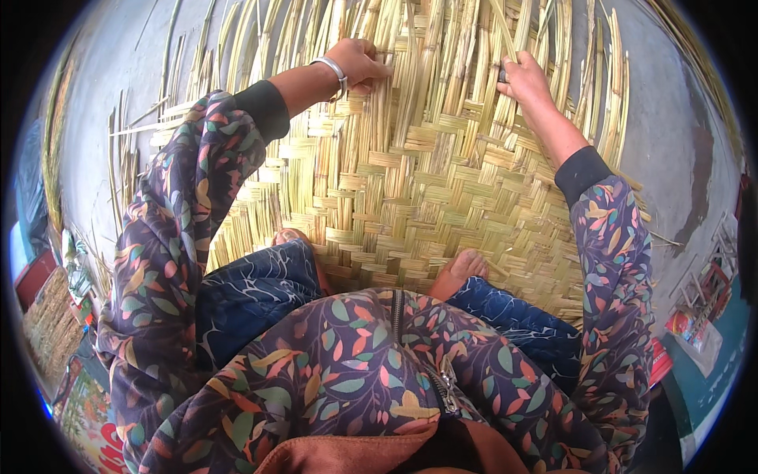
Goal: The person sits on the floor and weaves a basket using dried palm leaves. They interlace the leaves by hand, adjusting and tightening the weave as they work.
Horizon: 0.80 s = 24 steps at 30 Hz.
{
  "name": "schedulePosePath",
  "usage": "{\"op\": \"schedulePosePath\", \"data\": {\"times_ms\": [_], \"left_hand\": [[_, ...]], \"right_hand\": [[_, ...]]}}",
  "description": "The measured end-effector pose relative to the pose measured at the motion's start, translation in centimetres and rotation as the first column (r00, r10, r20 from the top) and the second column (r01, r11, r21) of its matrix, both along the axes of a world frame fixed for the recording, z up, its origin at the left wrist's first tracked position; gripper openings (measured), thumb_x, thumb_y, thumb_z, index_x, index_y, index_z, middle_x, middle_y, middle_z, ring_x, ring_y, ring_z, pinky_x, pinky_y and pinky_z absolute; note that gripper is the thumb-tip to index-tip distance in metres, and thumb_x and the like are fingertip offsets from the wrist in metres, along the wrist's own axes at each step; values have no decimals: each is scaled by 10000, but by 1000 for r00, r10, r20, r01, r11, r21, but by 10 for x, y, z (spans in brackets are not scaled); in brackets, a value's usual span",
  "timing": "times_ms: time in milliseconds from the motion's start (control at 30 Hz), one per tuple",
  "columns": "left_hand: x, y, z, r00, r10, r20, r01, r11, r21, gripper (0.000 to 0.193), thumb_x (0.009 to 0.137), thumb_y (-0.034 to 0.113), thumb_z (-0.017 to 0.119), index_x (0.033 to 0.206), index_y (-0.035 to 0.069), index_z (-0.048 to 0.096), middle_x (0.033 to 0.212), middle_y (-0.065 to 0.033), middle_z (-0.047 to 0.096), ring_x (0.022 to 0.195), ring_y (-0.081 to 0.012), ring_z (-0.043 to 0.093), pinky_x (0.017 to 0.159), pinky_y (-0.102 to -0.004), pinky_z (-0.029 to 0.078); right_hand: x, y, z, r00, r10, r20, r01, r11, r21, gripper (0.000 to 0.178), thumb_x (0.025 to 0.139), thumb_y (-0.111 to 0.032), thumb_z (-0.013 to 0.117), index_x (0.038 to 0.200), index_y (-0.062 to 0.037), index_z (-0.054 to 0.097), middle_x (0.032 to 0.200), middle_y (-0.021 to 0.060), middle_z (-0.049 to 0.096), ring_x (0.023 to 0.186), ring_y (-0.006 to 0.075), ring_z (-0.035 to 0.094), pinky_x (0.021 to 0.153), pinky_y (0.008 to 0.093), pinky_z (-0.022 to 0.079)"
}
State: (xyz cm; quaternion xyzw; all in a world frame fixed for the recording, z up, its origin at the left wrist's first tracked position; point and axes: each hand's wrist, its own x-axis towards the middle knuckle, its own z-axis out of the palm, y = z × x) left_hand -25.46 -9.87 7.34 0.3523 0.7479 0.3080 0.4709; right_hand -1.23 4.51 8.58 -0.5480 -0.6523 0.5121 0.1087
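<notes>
A mat of flattened pale-green and yellow reed strips [395, 197] lies under me, woven in a broad zigzag pattern near my feet. Beyond the weave, loose strip ends [430, 71] fan out toward the far side. My left hand [357, 65], a silver band at its wrist, is closed with its fingers curled in at the strips left of the middle; its fingertips are partly hidden. Farther right, my right hand [527, 77], with a dark ring, pinches a reed strip [503, 28] that slants up and away. Both hands are at the far edge of the weave.
My bare feet [466, 265] press on the near part of the mat. Grey floor [663, 118] surrounds it, with loose strips [126, 150] on the left. A plastic bag [695, 336] and a red item lie at right; a brown straw-like pad [51, 324] is at far left.
</notes>
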Motion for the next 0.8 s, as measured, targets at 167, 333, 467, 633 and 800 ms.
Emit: {"op": "schedulePosePath", "data": {"times_ms": [167,333,467,633,800], "left_hand": [[-2,-8,11,999,2,37,1,996,-92,289,737,204,782,769,-7,587,641,-64,612,461,-109,564,408,-225,480],[5,-16,19,971,-231,62,237,966,-106,390,805,404,690,846,20,637,827,-63,644,797,-147,583,719,-285,476],[10,-26,17,966,-222,-133,233,969,76,320,808,337,703,848,24,651,780,-52,655,715,-139,592,694,-291,488],[15,-20,9,996,-29,-80,32,999,42,330,727,281,792,832,10,636,730,-60,637,636,-110,582,601,-270,494],[29,-15,15,966,-69,-248,45,994,-100,347,695,264,811,787,5,598,696,-83,629,552,-123,591,486,-264,479]], "right_hand": [[-1,-9,-4,994,-69,-85,72,997,32,509,969,-180,390,1391,59,235,1363,259,358,1080,288,566,916,336,477],[11,2,-13,991,-39,-128,39,999,3,617,966,-192,406,1417,85,89,1355,260,342,1126,244,520,923,321,484],[11,4,-17,991,-3,-134,5,1000,16,599,966,-192,398,1411,90,112,1340,273,344,1115,264,525,930,327,484],[7,-3,-7,997,25,-75,-23,999,25,591,970,-207,397,1407,91,133,1333,284,340,1111,282,527,932,330,484],[6,-6,-2,999,21,-25,-20,999,46,553,977,-209,397,1393,89,187,1308,286,361,1104,281,534,927,327,488]]}}
